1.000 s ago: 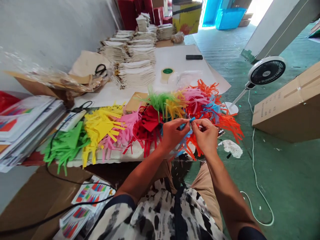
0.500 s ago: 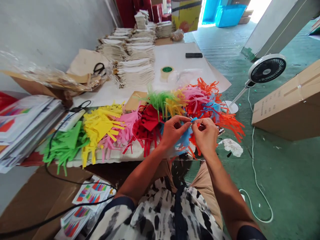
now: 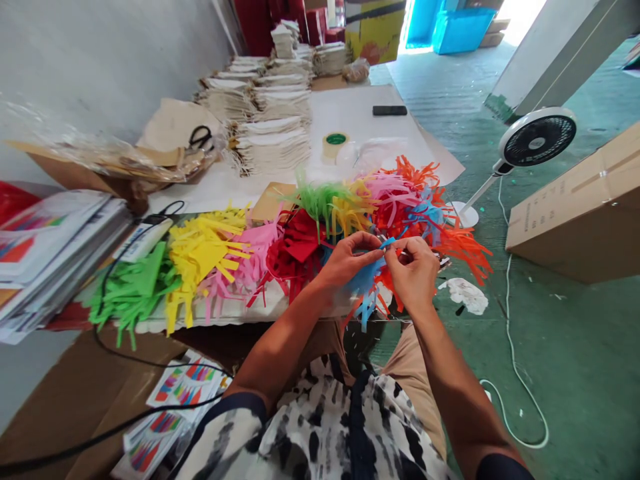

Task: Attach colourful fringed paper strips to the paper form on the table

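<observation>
A blue fringed tassel piece (image 3: 367, 279) hangs over the table's front edge with its top pinched between my hands. My left hand (image 3: 350, 261) is closed, thumb and forefinger meeting on the blue top from the left. From the right, my right hand (image 3: 414, 268) pinches the same top, its fingertips close to the left ones. Fringed pieces in green (image 3: 137, 287), yellow (image 3: 200, 250), pink (image 3: 245, 267) and red (image 3: 299, 247) lie in a row to the left. Orange fringe (image 3: 467, 250) spreads beyond my right hand. My fingers partly cover the blue piece.
Stacked white bags (image 3: 273, 143) stand at the back left, near scissors (image 3: 201, 137). A tape roll (image 3: 334, 144) and a black flat object (image 3: 389, 111) lie behind the fringe. Right of the table are a fan (image 3: 537, 141) and a carton (image 3: 575, 213). A black cable (image 3: 150, 365) crosses the left side.
Both hands stay together at nearly the same spot. More of the blue fringe now shows hanging below them, and the blue top between the fingertips has shifted slightly.
</observation>
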{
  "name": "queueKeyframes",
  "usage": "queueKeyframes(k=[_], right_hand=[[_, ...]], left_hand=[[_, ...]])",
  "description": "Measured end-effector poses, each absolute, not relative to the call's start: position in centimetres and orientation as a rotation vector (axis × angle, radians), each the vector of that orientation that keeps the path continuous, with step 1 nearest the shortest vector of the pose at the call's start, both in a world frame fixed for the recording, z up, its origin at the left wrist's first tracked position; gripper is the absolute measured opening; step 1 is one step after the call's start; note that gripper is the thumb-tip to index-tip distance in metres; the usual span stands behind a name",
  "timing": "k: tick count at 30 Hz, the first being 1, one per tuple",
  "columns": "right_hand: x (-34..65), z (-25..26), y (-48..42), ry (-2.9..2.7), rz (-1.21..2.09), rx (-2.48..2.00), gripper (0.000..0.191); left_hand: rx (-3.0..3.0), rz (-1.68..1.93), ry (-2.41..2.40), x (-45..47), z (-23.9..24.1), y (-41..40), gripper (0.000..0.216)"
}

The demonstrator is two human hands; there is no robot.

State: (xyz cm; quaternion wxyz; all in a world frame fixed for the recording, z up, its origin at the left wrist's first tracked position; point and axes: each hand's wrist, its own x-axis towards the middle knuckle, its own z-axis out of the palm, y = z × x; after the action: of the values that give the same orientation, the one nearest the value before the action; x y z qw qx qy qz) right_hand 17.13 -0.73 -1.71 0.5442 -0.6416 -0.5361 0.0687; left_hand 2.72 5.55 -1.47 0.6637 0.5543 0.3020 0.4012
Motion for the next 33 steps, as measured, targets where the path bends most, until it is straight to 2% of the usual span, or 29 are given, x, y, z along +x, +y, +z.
queueKeyframes(k=[7, 14, 33], right_hand=[[17.7, -2.4, -0.5, -1.190, 0.324, -1.394, 0.021], [17.9, -1.8, -1.1, -1.315, 0.251, -1.289, 0.018], [18.4, -1.5, -1.1, -1.374, 0.318, -1.353, 0.015]], left_hand=[[1.047, 0.842, 0.668, 2.4, -1.3, 5.8, 0.045], [0.784, 0.732, 0.635, 1.6, -1.0, 6.3, 0.044], [0.809, 0.785, 0.656, 1.4, -0.5, 6.5, 0.042]])
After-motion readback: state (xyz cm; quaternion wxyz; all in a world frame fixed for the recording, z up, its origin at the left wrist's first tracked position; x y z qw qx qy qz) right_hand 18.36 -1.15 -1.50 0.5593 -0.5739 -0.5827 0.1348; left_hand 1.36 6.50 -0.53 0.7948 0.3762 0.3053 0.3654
